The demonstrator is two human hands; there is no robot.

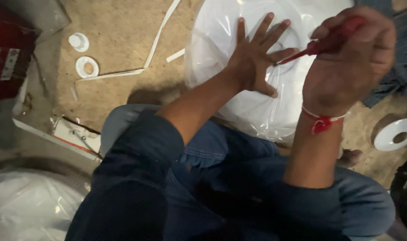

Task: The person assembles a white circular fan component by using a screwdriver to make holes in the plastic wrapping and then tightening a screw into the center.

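Right hand (350,58) fisted on red screwdriver (321,46), tip pointing lower-left, left hand (257,60) splayed flat on plastic-wrapped disc (225,27)

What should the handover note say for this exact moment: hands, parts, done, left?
Left hand: flat, fingers spread, pressing on the large round white object wrapped in clear plastic.
Right hand: fist closed on the red-handled screwdriver, tip pointing at the wrapped object beside the left fingers.
Around: two small white plastic rings and white strips on the sandy floor to the left; a white tape roll to the right.
Done: nothing visibly opened.
Left: wrap still on.
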